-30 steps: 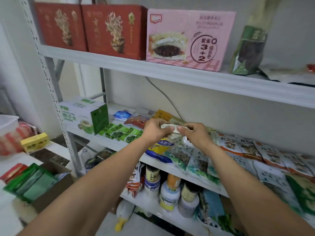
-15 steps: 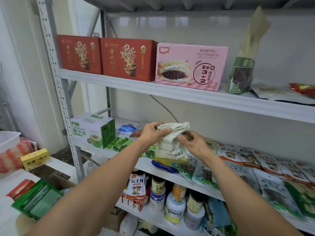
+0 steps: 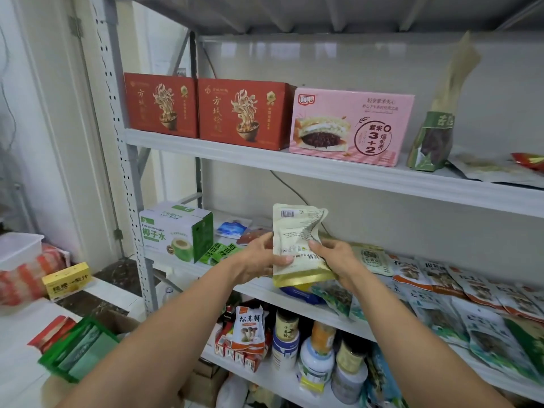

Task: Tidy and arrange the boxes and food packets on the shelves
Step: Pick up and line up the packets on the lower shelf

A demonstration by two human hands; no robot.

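A cream food packet point(image 3: 295, 240) with a gold bottom edge stands upright in front of the middle shelf point(image 3: 256, 285). My left hand point(image 3: 259, 257) grips its left side and my right hand point(image 3: 335, 259) grips its right side, thumbs on the front. On the top shelf point(image 3: 235, 154) stand two red boxes point(image 3: 203, 113) and a pink box point(image 3: 350, 126). A green packet with a tall paper top point(image 3: 434, 136) stands to the right of the pink box. Several flat packets point(image 3: 459, 290) lie along the middle shelf to the right.
A white and green coconut water box point(image 3: 175, 232) sits at the left of the middle shelf. Jars and a mushroom pouch point(image 3: 248, 326) crowd the lower shelf. A green carton point(image 3: 76, 351) and a yellow box point(image 3: 66, 279) lie on the counter at left.
Both hands have lifted the cream packet off the pile on the middle shelf and stood it upright, unfolding its top. The camera has tilted up, showing more of the top shelf.
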